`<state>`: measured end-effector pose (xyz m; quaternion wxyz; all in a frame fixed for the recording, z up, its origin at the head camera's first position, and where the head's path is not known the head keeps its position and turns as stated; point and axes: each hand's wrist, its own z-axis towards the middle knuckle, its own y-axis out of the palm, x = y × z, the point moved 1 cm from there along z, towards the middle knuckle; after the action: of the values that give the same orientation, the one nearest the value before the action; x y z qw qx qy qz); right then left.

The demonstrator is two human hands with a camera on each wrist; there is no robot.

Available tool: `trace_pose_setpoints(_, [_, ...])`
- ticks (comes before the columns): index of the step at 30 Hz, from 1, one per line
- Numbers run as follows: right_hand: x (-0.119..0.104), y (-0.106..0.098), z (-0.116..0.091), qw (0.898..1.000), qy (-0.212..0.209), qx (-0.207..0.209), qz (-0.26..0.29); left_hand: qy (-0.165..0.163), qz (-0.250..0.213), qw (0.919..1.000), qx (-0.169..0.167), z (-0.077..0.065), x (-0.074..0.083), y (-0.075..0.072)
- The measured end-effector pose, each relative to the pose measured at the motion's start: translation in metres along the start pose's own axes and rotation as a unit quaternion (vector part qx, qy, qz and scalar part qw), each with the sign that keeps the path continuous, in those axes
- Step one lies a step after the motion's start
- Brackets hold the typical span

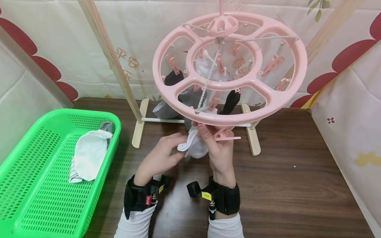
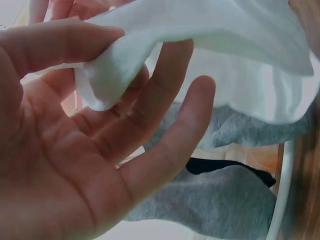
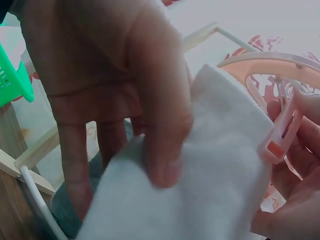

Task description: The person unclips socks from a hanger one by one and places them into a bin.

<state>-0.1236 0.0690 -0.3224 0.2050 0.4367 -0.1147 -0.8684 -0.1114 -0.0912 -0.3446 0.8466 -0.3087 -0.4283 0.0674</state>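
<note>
Your left hand (image 1: pixel 162 150) pinches the white sock (image 1: pixel 197 148) just below frame centre, probably to steady its edge; your right hand (image 1: pixel 221 157) grips a pink clip (image 1: pixel 224 134) beside it, near the pink hanger (image 1: pixel 215 118).

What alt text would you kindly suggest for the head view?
A person's left hand pinches a white cloth while the right hand grips a pink clip at the near rim of a round pink hanger. Dark and grey fabric pieces hang from it, and a green basket holding more fabric stands on the left.
</note>
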Motion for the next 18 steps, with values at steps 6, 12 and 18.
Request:
trace_pose_setpoints(6, [-0.001,0.001,0.001,0.999,-0.017,0.031,0.014,-0.012,0.015,0.9997,0.014,-0.004,-0.004,-0.007])
trace_pose_setpoints(12, [-0.002,0.0,0.003,0.999,-0.024,0.032,0.027,-0.029,0.021,0.9978,0.056,-0.011,-0.009,-0.021])
trace_pose_setpoints(18, [-0.003,0.0,0.003,1.0,-0.022,0.018,0.013,-0.113,0.039,0.9799,0.16,-0.023,-0.009,-0.041])
